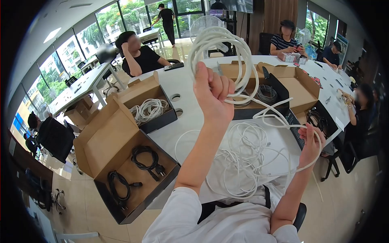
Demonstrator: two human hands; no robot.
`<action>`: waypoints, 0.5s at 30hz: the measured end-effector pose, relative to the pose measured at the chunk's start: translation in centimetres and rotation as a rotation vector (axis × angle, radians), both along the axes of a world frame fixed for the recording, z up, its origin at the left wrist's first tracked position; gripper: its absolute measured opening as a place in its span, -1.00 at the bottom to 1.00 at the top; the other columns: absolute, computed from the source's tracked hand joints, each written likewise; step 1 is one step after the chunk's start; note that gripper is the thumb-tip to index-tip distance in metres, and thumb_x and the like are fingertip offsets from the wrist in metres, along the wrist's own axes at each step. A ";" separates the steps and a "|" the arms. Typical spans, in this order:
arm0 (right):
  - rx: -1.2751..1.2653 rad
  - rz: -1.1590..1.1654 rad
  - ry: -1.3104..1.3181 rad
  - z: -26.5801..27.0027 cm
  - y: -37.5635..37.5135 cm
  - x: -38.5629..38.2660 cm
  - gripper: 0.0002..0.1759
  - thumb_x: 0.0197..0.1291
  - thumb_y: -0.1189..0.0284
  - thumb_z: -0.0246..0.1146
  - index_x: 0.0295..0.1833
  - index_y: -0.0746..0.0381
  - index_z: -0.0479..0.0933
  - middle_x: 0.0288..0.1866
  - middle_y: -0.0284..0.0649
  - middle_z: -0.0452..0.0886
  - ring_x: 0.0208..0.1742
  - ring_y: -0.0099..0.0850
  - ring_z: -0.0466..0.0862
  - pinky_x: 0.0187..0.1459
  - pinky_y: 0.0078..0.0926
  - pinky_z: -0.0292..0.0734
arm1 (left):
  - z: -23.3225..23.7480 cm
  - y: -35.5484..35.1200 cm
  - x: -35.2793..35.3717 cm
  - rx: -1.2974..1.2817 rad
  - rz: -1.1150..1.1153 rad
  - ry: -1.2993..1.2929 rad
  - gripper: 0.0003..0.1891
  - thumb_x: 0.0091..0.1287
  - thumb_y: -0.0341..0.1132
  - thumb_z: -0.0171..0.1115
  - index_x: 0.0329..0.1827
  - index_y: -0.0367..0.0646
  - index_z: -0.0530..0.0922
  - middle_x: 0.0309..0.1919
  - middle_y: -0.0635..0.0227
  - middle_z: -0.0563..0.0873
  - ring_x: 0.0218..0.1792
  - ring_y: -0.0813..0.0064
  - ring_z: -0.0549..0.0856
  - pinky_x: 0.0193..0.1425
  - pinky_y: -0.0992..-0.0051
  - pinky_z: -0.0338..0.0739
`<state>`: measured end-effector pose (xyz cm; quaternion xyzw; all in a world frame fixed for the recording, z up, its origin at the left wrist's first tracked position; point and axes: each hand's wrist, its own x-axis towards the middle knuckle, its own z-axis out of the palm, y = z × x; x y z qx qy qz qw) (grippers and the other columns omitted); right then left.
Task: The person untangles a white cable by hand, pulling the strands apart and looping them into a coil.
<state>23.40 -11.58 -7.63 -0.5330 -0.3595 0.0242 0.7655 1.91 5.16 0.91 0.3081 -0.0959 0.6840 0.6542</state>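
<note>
My left hand [212, 91] is raised over the table, its fingers closed round a coiled white cable [247, 52]. Lower and to the right, my right hand [310, 143] grips a length of the white cable. Between my arms, a loose tangle of white cable [245, 158] lies on the white table [188, 141] near its front edge. Beyond my left hand an open box [253, 107] holds grey cable [267, 94]. An open box at the left [139, 184] holds two coiled black cables [145, 158], and another box [158, 120] holds bundled white cable [149, 111].
At the right stands an open box [330, 119] with black cable. A person in black [142, 58] sits across the table at the left. Other people [283, 42] sit at the far and right sides, and one person [166, 22] is upright near the windows.
</note>
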 end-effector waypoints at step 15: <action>0.075 -0.258 -0.156 -1.1 0.2 1.6 -0.64 0.25 0.50 0.29 -0.57 0.23 0.34 -0.59 -0.57 0.24 -0.56 -0.79 0.13 -0.54 -0.75 -0.03 | 0.1 0.2 -0.2 -0.013 -0.025 0.010 -0.60 0.45 -0.03 0.02 -0.53 0.02 0.22 -0.84 0.59 0.04 -0.77 0.67 0.01 -0.58 0.55 0.10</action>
